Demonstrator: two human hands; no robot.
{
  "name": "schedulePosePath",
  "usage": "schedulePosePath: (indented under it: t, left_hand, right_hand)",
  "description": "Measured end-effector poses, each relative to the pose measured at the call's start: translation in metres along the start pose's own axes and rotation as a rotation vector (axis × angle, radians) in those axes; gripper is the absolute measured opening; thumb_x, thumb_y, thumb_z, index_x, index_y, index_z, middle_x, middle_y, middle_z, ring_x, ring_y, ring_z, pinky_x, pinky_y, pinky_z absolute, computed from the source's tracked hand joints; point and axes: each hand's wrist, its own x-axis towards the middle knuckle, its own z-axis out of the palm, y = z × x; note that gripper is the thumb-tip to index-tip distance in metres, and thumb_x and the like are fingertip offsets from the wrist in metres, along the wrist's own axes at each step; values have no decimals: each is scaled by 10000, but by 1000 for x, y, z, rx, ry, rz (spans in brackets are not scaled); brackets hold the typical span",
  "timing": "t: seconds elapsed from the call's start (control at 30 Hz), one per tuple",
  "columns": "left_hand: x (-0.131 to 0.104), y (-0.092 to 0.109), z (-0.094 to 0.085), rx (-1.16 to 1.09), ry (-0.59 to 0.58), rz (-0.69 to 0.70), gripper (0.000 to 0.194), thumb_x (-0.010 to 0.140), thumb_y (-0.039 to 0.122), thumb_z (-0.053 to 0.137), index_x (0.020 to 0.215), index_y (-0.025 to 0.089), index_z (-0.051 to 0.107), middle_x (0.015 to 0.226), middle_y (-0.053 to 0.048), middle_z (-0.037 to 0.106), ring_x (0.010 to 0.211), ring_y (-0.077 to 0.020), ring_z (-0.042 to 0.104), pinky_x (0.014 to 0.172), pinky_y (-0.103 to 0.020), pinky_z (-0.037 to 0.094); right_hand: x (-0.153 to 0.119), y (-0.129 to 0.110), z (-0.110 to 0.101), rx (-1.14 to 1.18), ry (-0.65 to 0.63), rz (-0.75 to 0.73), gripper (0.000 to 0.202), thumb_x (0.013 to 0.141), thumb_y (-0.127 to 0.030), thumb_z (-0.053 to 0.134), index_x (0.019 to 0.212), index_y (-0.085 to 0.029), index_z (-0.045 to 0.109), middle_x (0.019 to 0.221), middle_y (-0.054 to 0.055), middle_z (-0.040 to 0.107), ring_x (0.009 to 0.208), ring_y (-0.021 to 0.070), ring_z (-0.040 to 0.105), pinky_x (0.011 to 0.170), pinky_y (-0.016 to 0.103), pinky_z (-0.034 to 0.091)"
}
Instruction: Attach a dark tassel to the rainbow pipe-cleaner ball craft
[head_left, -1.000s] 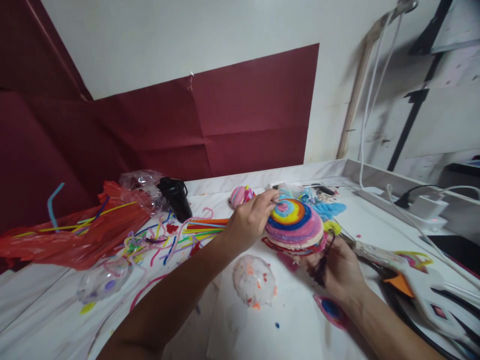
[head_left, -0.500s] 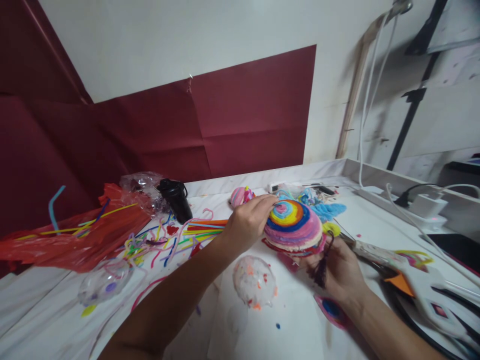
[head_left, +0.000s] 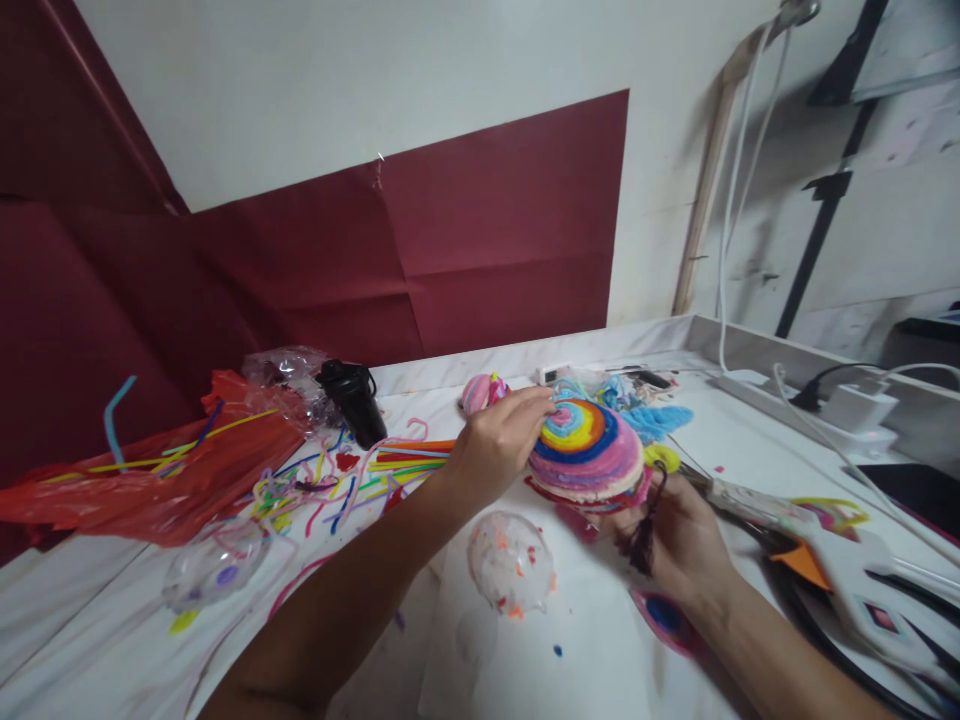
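While the right hand (head_left: 675,545) cups it from beneath, the spiral dome (head_left: 586,450) of pipe cleaners, ringed orange, yellow, blue and pink, sits raised above the middle of the tabletop (head_left: 97,640); the left hand (head_left: 499,445) pinches its far rim; a glue-flecked clear dome (head_left: 511,562) lies just nearer; loose pipe cleaners (head_left: 330,480) crowd the left; a glue gun (head_left: 840,570) fills the right edge; bare room remains near the front-left corner.

Only one view existed, from the camera on my head. It looked forward and down across the white table (head_left: 112,640), close above my forearms, with the maroon wall paper (head_left: 495,250) at twelve o'clock. My left hand (head_left: 495,445) sat near centre, my right hand (head_left: 679,545) toward four o'clock.
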Motion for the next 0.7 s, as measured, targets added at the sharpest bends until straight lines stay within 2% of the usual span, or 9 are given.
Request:
schedulePosePath:
  t: [0.17, 0.33, 0.5, 0.7]
  left_hand:
    - [0, 0, -1, -43, -1, -1, 178, 923, 73, 484, 1006, 98, 640, 1059, -114, 724, 1040, -159, 685, 915, -279, 569]
    - [1, 0, -4, -39, -23, -12, 173, 934, 96, 481, 1008, 116, 635, 1023, -103, 707, 984, -158, 682, 867, -278, 576]
    - [1, -1, -5, -25, -34, -11, 178, 935, 90, 472, 1008, 129, 630, 1008, -87, 681, 956, -144, 668, 850, -266, 570]
    - [0, -3, -5, -55, -8, 10, 147, 930, 94, 504, 996, 108, 634, 984, -96, 668, 950, -142, 659, 849, -262, 568]
  right_hand:
    - [0, 0, 4, 9, 48, 10, 167, 456, -162, 763, 579, -207, 660, 575, -26, 681, 469, 179, 635, 711, 362, 612]
    - [-1, 0, 6, 30, 117, 16, 266, 348, -143, 817, 538, -204, 641, 547, -33, 663, 454, 160, 617, 634, 324, 617]
    - [-2, 0, 7, 53, 157, -1, 302, 307, -115, 837, 487, -193, 607, 491, -65, 619, 422, 104, 580, 604, 250, 603]
    - [-2, 0, 6, 46, 160, -17, 320, 291, -114, 849, 525, -186, 644, 576, -26, 678, 439, 122, 603, 498, 220, 578]
